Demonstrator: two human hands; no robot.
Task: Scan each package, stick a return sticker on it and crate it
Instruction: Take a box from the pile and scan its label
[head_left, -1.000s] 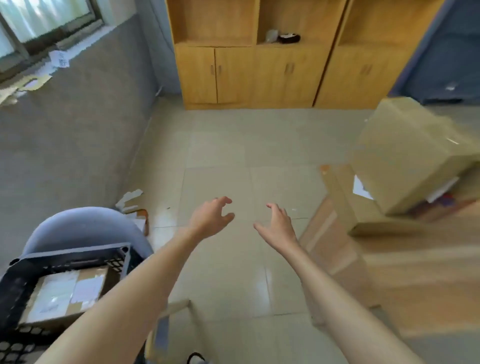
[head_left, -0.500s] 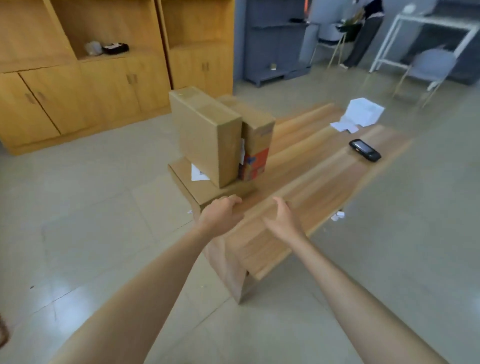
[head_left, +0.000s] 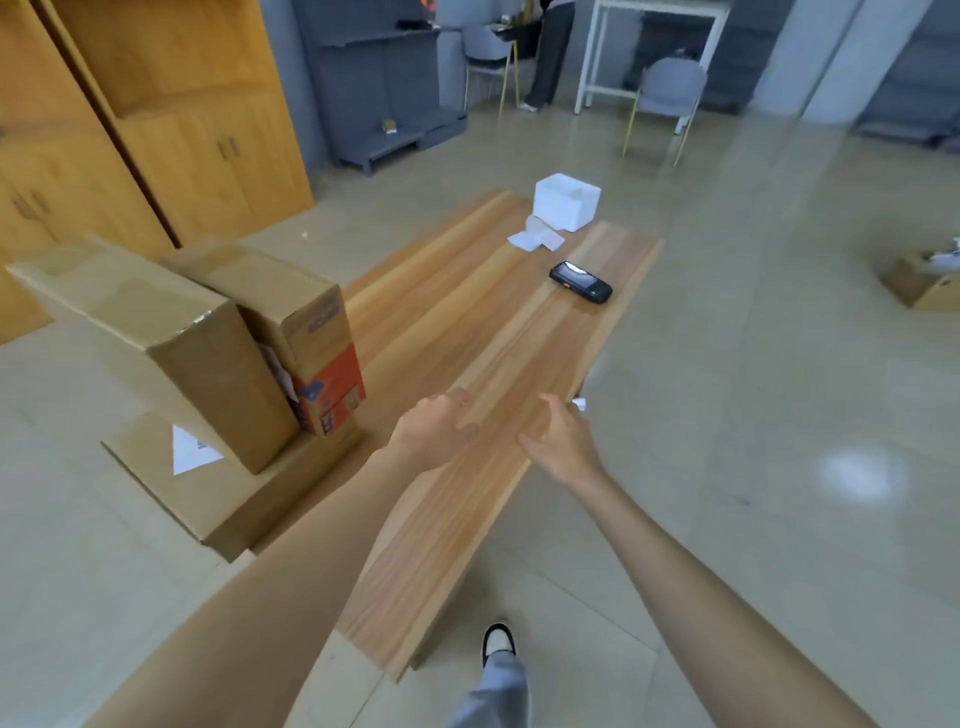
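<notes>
Three cardboard packages stand at the left end of a long wooden table (head_left: 493, 332). A flat box (head_left: 208, 493) with a white label lies underneath. On it stand a tall plain box (head_left: 171, 343) and a box with an orange printed side (head_left: 306, 332). A black handheld scanner (head_left: 581, 281) lies far up the table, near loose white stickers (head_left: 535, 239). My left hand (head_left: 434, 431) and my right hand (head_left: 563, 441) hover over the table's near part, fingers relaxed, both empty.
A white foam box (head_left: 567, 201) sits at the table's far end. Wooden cabinets (head_left: 171, 119) line the left wall. Grey chairs (head_left: 670, 98) and a person's legs are at the back. A small carton (head_left: 919, 283) lies on the floor at right.
The view has swung right from the crate and chair to the table. Both empty hands have travelled with it, from beside the boxes to over the bare wood.
</notes>
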